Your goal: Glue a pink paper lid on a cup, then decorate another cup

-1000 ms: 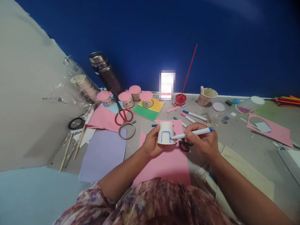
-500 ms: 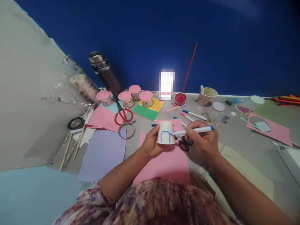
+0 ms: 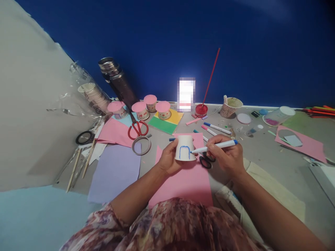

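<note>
My left hand (image 3: 168, 159) is closed round a white paper cup (image 3: 185, 142), held upside down with its wide rim toward the bottom. A blue arched outline, like a doorway, is drawn on the cup's side. Between the fingers of my right hand (image 3: 227, 153) is a white felt-tip pen (image 3: 214, 146) with a blue end. Its tip meets the cup just right of the arch, or hovers very close to it. Beneath the hands lies a pink paper sheet (image 3: 183, 188). Black-handled scissors (image 3: 205, 162) show partly behind the pen and right hand.
Several small cups with pink tops (image 3: 139, 106) stand at the back left, near a dark flask (image 3: 120, 83) and red-handled scissors (image 3: 138, 129). Purple paper (image 3: 115, 172) lies left. Loose markers (image 3: 217, 128), a patterned cup (image 3: 230, 107) and a tipped cup (image 3: 280, 116) are rightward.
The pen tip has moved slightly down along the right side of the blue arch. My left hand and the cup have stayed in place.
</note>
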Motion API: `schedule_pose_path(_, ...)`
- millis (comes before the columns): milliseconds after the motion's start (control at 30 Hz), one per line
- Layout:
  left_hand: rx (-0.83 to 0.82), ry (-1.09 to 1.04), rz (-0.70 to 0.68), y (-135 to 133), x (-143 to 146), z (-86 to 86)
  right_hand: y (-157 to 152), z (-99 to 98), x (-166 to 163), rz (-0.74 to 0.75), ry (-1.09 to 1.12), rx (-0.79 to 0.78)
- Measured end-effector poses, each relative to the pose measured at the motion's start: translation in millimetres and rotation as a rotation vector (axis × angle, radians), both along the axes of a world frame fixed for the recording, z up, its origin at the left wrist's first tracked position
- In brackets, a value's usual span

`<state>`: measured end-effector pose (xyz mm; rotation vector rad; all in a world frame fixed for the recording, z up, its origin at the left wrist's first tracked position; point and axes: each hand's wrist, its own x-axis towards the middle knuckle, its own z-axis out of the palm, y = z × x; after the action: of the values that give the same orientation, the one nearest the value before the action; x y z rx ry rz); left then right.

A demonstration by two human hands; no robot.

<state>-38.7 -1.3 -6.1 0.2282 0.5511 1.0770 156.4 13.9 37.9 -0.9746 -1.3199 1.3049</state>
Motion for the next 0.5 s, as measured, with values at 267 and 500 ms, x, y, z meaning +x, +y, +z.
schedule_pose_path(267,0.028,0.037,0.063,2.3,-4.4,2.1,10.9,-6.1,3.5,-0.088,0.145,-0.067)
schedule_pose_path(500,0.138,0.241,0.09,1.5,-7.6,1.6,36.1,-10.6,0.4,-0.312,0.335,-0.174)
